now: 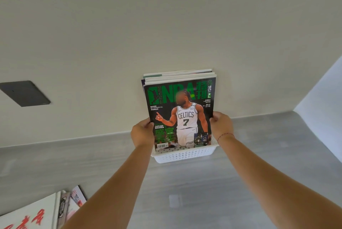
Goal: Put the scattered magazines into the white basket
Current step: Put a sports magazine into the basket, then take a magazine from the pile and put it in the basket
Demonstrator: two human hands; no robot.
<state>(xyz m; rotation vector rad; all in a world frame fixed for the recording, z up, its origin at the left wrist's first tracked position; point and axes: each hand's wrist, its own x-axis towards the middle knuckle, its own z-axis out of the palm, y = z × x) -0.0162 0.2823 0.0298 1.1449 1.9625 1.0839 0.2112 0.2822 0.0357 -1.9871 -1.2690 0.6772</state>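
A white perforated basket sits on the grey counter against the wall. Several magazines stand upright in it, leaning on the wall; the front one is a green and black NBA magazine with a basketball player on its cover. My left hand grips the magazine's left edge. My right hand grips its right edge. More magazines lie at the counter's bottom left, partly behind my left forearm.
A white paper with red characters lies at the bottom left corner. A dark square plate is set in the wall at the left. A small white patch marks the grey counter between my arms.
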